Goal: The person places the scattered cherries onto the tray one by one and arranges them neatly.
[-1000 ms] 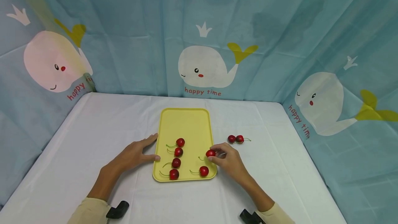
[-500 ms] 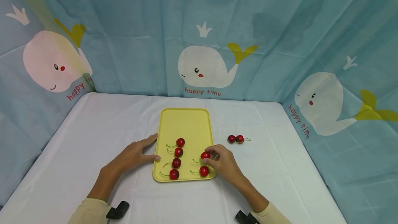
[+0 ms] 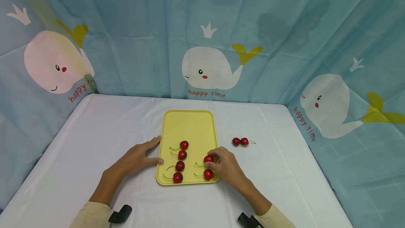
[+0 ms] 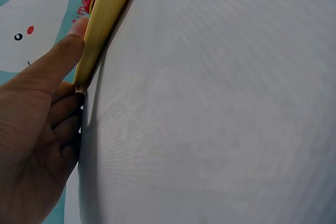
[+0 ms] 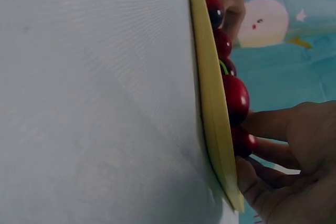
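My left hand [image 3: 138,156] steadies the yellow tray [image 3: 190,124] at its left edge, thumb on the rim and index finger stretched along the side. Over the tray's right part, my right hand [image 3: 228,166] pinches a red cherry [image 3: 207,158] between thumb and fingers; its green stem points left. Directly in front of it lies another cherry [image 3: 208,174] on the tray. In the right wrist view the pinched cherry [image 5: 243,142] shows low behind the tray rim, fingertips against it. Several more stemmed cherries [image 3: 181,155] form a column on the tray's left half.
Two cherries [image 3: 240,141] lie side by side on the white tablecloth [image 3: 269,164], right of the tray. A blue curtain [image 3: 139,45] printed with whales surrounds the table at the back and sides. The tray's back half is bare yellow.
My right hand has carried its cherry left and slightly toward the front, from the tray's right rim to just behind the front right cherry. My left hand has stayed in place.
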Motion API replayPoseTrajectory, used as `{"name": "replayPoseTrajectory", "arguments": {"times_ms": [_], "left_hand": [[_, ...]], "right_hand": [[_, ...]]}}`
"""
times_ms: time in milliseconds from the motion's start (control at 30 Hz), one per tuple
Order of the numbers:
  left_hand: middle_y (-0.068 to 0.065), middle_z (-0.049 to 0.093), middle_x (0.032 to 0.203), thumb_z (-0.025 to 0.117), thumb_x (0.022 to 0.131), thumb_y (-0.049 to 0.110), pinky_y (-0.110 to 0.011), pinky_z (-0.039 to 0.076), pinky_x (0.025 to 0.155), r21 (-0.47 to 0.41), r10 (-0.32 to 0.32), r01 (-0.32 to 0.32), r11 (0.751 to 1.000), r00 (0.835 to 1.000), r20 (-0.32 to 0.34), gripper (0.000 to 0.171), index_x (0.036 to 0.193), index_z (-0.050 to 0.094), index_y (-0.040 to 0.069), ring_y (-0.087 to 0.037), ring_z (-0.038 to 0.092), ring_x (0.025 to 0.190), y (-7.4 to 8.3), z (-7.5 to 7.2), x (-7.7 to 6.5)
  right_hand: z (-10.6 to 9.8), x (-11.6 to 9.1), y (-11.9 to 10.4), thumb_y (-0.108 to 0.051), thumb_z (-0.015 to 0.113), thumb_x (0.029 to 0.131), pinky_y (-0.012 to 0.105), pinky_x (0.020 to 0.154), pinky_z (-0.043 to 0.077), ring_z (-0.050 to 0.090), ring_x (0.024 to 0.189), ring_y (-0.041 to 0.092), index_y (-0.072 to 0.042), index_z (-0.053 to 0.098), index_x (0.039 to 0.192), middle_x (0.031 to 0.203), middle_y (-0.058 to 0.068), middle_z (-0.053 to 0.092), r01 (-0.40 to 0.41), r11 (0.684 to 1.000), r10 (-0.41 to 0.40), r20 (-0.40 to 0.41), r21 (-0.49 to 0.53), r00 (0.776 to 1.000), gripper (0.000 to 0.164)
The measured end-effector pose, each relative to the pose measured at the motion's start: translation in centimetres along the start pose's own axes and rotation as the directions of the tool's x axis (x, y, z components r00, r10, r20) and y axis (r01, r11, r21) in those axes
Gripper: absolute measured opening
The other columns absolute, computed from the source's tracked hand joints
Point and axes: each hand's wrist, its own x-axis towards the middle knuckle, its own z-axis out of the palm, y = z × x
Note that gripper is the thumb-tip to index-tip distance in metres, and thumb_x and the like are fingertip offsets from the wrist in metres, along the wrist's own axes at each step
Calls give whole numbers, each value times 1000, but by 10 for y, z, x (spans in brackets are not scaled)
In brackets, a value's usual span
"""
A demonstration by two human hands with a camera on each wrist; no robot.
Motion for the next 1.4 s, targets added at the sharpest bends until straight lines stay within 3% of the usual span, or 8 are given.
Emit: {"name": "replayPoseTrajectory", "arguments": {"times_ms": [467, 833, 1067, 1400], "left_hand": [[-15, 33, 171, 81, 86, 63, -66, 31, 124, 5, -2, 2, 1000, 1000, 5, 106, 168, 33, 17, -45, 30, 158, 1, -1, 0], [-16, 34, 171, 81, 86, 63, -66, 31, 124, 11, 9, -9, 1000, 1000, 6, 106, 168, 33, 15, -45, 31, 157, 1, -1, 0], [-16, 34, 171, 81, 86, 63, -66, 31, 124, 11, 7, -7, 1000, 1000, 4, 106, 168, 33, 16, -45, 31, 157, 0, 0, 0], [-16, 34, 170, 82, 87, 59, -66, 31, 124, 13, 10, -10, 1000, 1000, 1, 104, 168, 33, 15, -46, 32, 157, 3, -2, -1]], "right_hand": [[-4, 1, -1, -23, 87, 90, 26, 82, 58, 63, 93, 11, -10, 76, 118, 104, -4, 69, -13, 1000, 14, 50, -9, 999, 33], [-7, -4, 7, -21, 89, 88, 29, 84, 61, 67, 93, 15, -8, 76, 118, 103, 0, 71, -4, 996, 5, -20, 85, 1000, 35], [-11, -7, 15, -19, 90, 87, 24, 85, 62, 68, 93, 15, -8, 77, 117, 104, 3, 72, -45, 984, 56, -62, 175, 997, 35], [-22, -9, 23, -13, 90, 86, 22, 83, 62, 70, 93, 14, -10, 78, 115, 109, 2, 73, -80, 971, 107, -110, 226, 988, 32]]}}
